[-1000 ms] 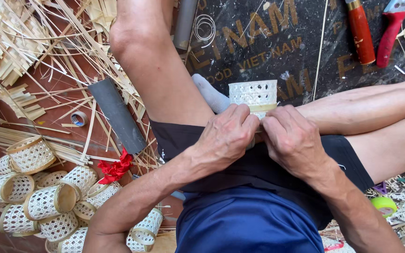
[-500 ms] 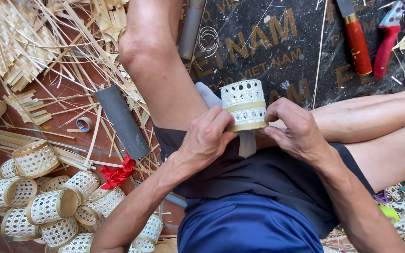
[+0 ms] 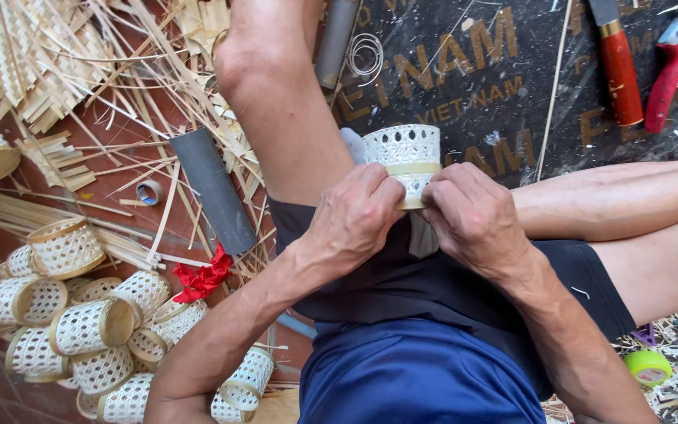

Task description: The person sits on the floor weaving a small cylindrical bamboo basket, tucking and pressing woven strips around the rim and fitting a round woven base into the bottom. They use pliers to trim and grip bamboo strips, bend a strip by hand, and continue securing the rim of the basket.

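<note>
a small white woven basket with a tan band (image 3: 403, 161) is gripped above the lap by the left hand (image 3: 355, 216) and right hand (image 3: 474, 220), both closed on it. a black mat with gold letters (image 3: 504, 86) is spread behind.

Left side: raised knee (image 3: 276, 86) and grey tube (image 3: 213, 188) block the way to the woven basket pile (image 3: 96, 330).
Ahead: dark mat (image 3: 480, 94) open; red-handled knife (image 3: 620, 71) beyond.
</note>
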